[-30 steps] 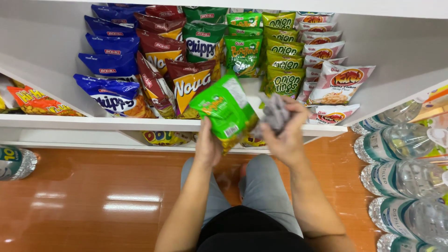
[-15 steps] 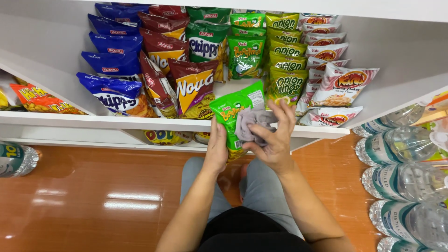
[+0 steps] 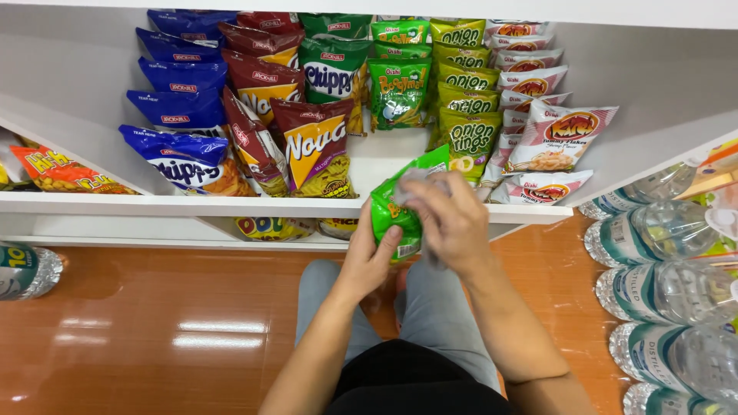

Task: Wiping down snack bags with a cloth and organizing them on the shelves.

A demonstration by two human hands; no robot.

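My left hand grips a green snack bag from below, just in front of the white shelf's front edge. Over the bag's upper right lies my right hand, fingers closed on a crumpled grey cloth pressed against the bag. The bag tilts toward the shelf gap between a maroon-and-orange chip bag and a green onion-ring bag.
Rows of chip bags fill the shelf: blue ones left, green ones centre, white-and-red ones right. Several large water bottles lie at the right, one bottle at the left. My knees rest on glossy orange floor.
Both hands have drawn the green bag down and toward me from the shelf. My right hand with the cloth moved from beside the bag onto its front.
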